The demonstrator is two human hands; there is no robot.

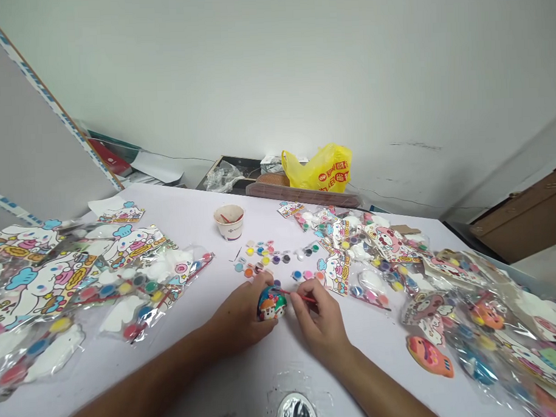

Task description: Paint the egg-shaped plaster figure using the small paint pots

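My left hand (pixel 240 319) is closed around a small painted figurine (pixel 272 305) coloured blue, red, orange and green, holding it on the white table (pixel 182 212). My right hand (pixel 319 319) pinches a thin red paintbrush (pixel 295 294) whose tip touches the top of the figurine. Just beyond the hands lie several small open paint pots (pixel 273 257) in many colours.
A paper cup (pixel 230 222) with a brush stands behind the pots. Plastic packets of unpainted figurines and paint strips cover the left (pixel 102 281) and right (pixel 445 288) of the table. A painted pink figure (pixel 429 355) lies at right. A yellow bag (pixel 320 169) sits at the back.
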